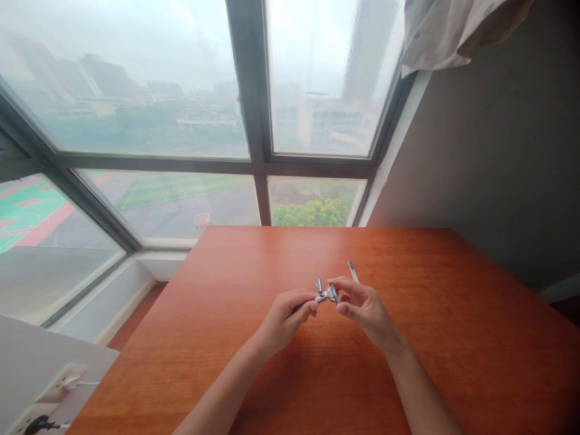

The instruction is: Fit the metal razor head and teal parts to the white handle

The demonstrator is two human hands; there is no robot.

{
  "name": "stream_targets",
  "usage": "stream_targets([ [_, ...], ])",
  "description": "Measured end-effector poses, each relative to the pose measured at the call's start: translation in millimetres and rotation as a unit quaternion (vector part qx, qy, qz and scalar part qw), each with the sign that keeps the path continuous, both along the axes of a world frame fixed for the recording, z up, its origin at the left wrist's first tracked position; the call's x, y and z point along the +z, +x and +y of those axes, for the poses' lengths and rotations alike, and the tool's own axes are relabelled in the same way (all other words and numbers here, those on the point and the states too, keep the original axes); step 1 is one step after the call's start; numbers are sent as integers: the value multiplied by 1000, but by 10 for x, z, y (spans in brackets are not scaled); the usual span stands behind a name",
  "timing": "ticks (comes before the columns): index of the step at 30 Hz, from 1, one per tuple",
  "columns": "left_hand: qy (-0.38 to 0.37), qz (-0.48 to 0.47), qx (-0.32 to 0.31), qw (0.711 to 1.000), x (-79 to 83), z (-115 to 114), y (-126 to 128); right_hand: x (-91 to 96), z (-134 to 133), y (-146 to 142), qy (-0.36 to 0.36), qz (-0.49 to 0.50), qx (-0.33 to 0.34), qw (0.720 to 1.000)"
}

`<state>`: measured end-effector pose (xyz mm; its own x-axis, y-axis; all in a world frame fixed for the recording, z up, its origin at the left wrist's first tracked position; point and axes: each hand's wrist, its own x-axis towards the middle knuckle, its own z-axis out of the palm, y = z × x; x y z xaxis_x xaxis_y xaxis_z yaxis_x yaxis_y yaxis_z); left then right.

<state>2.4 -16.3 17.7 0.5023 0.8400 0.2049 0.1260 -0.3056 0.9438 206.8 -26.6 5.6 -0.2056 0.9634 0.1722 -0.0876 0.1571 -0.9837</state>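
Wooden table, left hand, right hand — both pinching metal clip (small)

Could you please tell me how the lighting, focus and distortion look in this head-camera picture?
Head view: soft hazy daylight from the large grey-framed window, no harsh glare; only faint shadows on the reddish-brown wooden table under the left hand and right hand; the small silver metal clip they pinch glints, too small for detail; window frame bows at the edges, wide-angle distortion.
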Motion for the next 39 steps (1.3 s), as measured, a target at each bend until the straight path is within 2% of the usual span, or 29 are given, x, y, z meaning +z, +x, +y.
stream_targets([
  [10, -24, -16, 29, 999, -32, 7, 1, 4, -2, -34, -31, 7, -25, 999],
  [16, -25, -3, 0, 1000, -63, 8, -1, 19, 19, -88, -5, 2, -67, 998],
  [21, -45, -17, 24, 999, -72, 17, -25, -14, 18, -102, 4, 28, -71, 997],
  [26, -66, -22, 26, 997, -59, 11, -17, 37, -20, -98, 2, 11, -36, 999],
  [33, -121, -113, 28, 986, -32, -17, 25, 72, -25, -118, 2, -13, -41, 999],
  [39, -135, -118, 89, 980, -94, 31, 55, 9, 21, -164, 8, -33, -51, 998],
])
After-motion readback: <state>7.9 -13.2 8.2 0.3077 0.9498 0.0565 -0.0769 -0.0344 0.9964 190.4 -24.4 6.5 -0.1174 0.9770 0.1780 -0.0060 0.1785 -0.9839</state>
